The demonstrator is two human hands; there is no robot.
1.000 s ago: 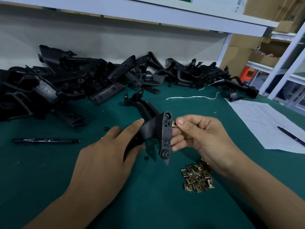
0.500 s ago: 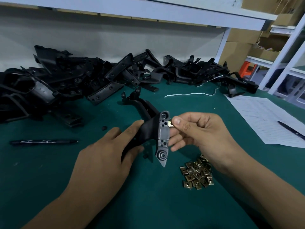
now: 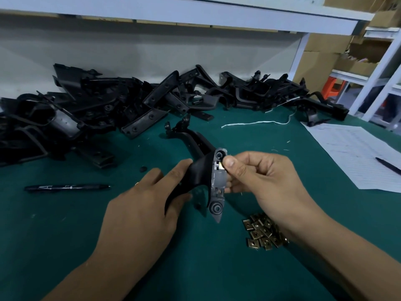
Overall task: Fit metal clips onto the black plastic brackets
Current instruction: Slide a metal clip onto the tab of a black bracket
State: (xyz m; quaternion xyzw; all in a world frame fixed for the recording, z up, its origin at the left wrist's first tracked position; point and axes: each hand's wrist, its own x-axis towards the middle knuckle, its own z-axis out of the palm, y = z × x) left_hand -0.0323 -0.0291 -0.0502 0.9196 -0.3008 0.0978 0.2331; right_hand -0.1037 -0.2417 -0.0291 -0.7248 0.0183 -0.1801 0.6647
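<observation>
Left hand (image 3: 143, 211) grips the stiff, light bracket (image 3: 206, 177) above the desk (image 3: 65, 246); right hand (image 3: 267, 183) pinches a small, slippery clip (image 3: 221, 165) at its slot. Best held by the edges.

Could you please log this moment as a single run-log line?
step: clip fitting | left hand: holds black bracket | right hand: presses metal clip at bracket's upper slot | spare clips: piled on mat

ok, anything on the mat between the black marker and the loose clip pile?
Head view: the left hand and the held bracket sit over that stretch between the marker and clip pile; no loose item shows.
</observation>
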